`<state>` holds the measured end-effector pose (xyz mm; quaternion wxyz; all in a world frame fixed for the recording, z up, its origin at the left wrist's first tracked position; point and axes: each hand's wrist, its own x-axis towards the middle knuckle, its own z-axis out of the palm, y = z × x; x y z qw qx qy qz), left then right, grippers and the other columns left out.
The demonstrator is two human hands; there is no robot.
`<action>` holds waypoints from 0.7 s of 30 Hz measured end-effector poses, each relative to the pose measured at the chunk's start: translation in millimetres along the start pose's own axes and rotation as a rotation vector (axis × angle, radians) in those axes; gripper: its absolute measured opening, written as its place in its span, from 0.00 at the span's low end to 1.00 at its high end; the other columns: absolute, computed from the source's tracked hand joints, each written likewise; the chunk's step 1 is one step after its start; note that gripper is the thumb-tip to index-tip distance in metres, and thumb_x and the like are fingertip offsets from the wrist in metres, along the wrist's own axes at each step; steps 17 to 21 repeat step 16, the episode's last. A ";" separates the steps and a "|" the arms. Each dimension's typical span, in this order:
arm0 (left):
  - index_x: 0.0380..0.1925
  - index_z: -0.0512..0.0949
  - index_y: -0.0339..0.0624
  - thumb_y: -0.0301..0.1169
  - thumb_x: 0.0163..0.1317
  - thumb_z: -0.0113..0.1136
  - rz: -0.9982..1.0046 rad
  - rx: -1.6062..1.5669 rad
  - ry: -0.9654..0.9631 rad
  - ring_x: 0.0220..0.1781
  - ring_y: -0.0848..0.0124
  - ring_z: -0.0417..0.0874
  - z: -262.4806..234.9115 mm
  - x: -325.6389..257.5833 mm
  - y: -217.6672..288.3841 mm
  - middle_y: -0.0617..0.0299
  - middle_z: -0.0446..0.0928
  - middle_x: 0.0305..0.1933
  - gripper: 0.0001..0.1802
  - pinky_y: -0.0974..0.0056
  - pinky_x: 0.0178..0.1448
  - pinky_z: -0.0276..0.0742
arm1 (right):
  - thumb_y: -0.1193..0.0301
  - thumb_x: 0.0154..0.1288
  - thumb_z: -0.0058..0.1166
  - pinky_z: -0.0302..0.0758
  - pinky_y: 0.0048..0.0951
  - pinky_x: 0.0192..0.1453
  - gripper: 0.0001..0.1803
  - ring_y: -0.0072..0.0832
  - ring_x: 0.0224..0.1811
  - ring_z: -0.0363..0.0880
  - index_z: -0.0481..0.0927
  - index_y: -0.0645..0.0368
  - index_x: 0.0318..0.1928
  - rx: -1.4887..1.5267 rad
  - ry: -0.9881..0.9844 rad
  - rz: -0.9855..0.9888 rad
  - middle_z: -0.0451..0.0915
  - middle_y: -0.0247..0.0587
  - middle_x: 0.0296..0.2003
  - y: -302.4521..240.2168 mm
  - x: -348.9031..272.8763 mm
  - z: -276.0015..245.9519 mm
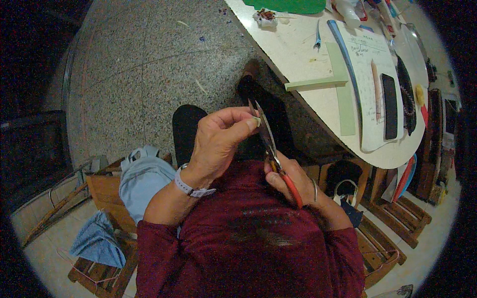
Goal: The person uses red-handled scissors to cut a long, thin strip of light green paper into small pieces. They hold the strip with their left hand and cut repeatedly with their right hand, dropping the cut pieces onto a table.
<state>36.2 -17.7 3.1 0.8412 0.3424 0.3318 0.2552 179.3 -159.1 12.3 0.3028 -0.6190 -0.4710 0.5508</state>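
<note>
The person sits with both forearms drawn in close over a dark red top, elbows bent and hands meeting in front of the chest, above the lap.

The left hand is raised higher, its back turned up, wrist cocked and carrying a pale watch strap. Its fingers curl inward and the thumb and forefinger pinch a small pale scrap at their tips; the scrap is too small to say what it is made of. The other fingers are folded beneath and mostly hidden.

The right hand sits lower and nearer the body, closed around the red handles of a pair of scissors. A thin bangle circles that wrist. The scissor blades point up and away from the person, rising to meet the pinched scrap, and their tips lie right against the left fingertips. The blades look nearly together, though whether they are quite closed I cannot tell.

Beyond the hands, a pale rounded table curves across the upper right. On it lie a light green T-shaped strip, a written sheet with a pencil and a dark phone on top, and a green sheet at the far edge. To the person's left, a light blue bag rests on a wooden stool, with a blue cloth lower down. The floor is speckled stone.
</note>
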 end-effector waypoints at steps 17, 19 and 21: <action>0.34 0.80 0.33 0.24 0.57 0.62 -0.029 0.028 -0.003 0.45 0.74 0.77 -2.3 -0.8 -1.6 0.58 0.78 0.44 0.06 0.70 0.53 0.72 | 0.67 0.60 0.56 0.72 0.38 0.31 0.14 0.41 0.24 0.77 0.67 0.62 0.37 -0.021 0.030 -0.011 0.75 0.47 0.23 3.6 0.0 1.1; 0.34 0.80 0.33 0.24 0.57 0.62 -0.029 0.028 -0.003 0.45 0.74 0.77 -2.3 -0.8 -1.6 0.58 0.78 0.44 0.06 0.70 0.53 0.72 | 0.67 0.60 0.56 0.72 0.38 0.31 0.14 0.41 0.24 0.77 0.67 0.62 0.37 -0.021 0.030 -0.011 0.75 0.47 0.23 3.6 0.0 1.1; 0.34 0.80 0.33 0.24 0.57 0.62 -0.029 0.028 -0.003 0.45 0.74 0.77 -2.3 -0.8 -1.6 0.58 0.78 0.44 0.06 0.70 0.53 0.72 | 0.67 0.60 0.56 0.72 0.38 0.31 0.14 0.41 0.24 0.77 0.67 0.62 0.37 -0.021 0.030 -0.011 0.75 0.47 0.23 3.6 0.0 1.1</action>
